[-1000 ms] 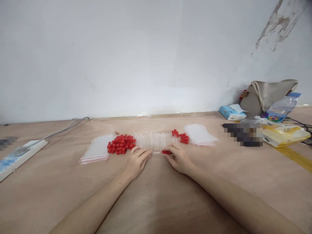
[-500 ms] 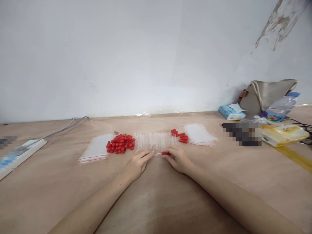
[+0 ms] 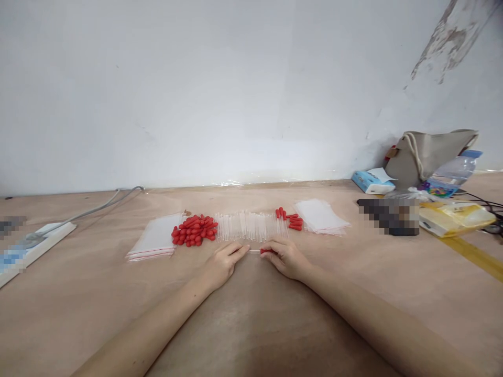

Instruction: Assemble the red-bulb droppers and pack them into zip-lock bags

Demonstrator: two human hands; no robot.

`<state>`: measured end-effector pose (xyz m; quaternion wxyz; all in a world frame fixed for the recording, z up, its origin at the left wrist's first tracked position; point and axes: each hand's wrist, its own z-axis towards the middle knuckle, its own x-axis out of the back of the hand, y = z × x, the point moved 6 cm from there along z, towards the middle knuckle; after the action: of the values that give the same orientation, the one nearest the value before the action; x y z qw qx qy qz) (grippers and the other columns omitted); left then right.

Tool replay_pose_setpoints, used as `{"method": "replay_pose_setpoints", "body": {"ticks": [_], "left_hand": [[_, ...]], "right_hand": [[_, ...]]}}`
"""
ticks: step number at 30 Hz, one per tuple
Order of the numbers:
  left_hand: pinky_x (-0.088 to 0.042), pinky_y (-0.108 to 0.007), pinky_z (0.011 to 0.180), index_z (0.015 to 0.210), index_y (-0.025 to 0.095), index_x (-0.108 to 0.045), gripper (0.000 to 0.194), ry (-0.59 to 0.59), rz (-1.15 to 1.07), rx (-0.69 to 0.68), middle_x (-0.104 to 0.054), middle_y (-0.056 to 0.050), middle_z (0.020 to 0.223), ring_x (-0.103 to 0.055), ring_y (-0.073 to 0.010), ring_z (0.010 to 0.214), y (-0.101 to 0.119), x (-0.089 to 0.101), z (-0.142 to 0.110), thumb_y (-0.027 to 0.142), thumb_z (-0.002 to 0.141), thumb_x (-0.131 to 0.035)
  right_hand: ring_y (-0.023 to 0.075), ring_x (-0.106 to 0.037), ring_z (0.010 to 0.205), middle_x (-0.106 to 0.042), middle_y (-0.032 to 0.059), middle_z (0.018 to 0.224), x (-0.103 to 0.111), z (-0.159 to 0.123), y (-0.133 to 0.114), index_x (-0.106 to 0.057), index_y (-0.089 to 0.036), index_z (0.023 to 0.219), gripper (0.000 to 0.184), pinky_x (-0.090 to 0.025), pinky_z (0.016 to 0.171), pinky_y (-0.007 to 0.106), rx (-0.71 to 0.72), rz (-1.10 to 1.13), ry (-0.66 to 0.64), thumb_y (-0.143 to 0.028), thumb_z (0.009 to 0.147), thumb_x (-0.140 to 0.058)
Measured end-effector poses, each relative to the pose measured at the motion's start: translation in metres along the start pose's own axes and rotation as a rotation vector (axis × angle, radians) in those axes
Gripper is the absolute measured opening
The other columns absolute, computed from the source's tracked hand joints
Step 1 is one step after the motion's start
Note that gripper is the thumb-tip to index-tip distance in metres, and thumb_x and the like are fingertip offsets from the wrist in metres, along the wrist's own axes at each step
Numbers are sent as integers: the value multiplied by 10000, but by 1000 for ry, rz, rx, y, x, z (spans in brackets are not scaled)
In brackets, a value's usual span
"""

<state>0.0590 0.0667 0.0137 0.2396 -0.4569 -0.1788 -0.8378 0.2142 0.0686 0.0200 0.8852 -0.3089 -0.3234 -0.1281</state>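
On the table (image 3: pixel 251 324), a row of clear tubes (image 3: pixel 247 226) was bordered on its left by a heap of red bulbs (image 3: pixel 194 231), past which a left stack of bags (image 3: pixel 153 235) had been laid; farther left of the row, a power strip (image 3: pixel 51 238) was joined by a grey cable (image 3: pixel 90 211). Immediately right of the row, a small cluster of red bulbs (image 3: pixel 295 227) was followed by a right stack of bags (image 3: pixel 322 215). Well to the row's right were gathered a tissue pack (image 3: pixel 371 182), a grey bag (image 3: pixel 432 157), a plastic bottle (image 3: pixel 458 170), a yellow packet (image 3: pixel 458 217) and a blurred dark object (image 3: pixel 389 215). Compared with a second earlier, a loose clear tube (image 3: pixel 254 252) had been drawn slightly farther from the row's near side, and the gap between it and a red bulb (image 3: pixel 264 251) had been closed. In front of the row, the tube was pinched at its left end by the left hand (image 3: pixel 228 259), fingers together, while the bulb was pinched between thumb and fingers of the right hand (image 3: pixel 288 257); whether the tube was seated inside the bulb could not be told.
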Motion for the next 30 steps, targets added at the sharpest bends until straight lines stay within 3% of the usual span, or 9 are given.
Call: {"method": "replay_pose_setpoints", "body": {"ticks": [12,22,26,30], "left_hand": [[-491,-283,695,1094,147,-537,317,40,-8,-18,-604,-77,881,-572,-154,775,9,2,3,75,848,-351],[-501,-263,658,1078,144,-561,298,52,-57,24,-619,-80,854,-595,-145,751,9,4,6,124,874,-343],[-508,-269,673,1133,159,-534,306,59,-86,55,-619,-80,893,-600,-148,773,9,1,5,160,882,-359],[-503,-291,756,1196,185,-484,331,61,-144,72,-623,-71,986,-600,-162,860,10,2,6,232,873,-428]], "right_hand": [[155,-515,735,-572,62,774,-3,1,-2,-558,-160,867,129,-438,658,272,64,-121,-56,-225,840,-449],[152,-507,720,-561,65,763,-7,6,0,-572,-147,861,161,-430,645,273,54,-92,-80,-242,843,-443],[133,-531,717,-576,48,786,-1,9,4,-596,-183,894,168,-441,652,260,-16,91,-26,-271,840,-464],[123,-552,723,-587,25,789,6,12,13,-544,-200,970,213,-450,673,263,-198,357,93,-318,793,-538]]}}
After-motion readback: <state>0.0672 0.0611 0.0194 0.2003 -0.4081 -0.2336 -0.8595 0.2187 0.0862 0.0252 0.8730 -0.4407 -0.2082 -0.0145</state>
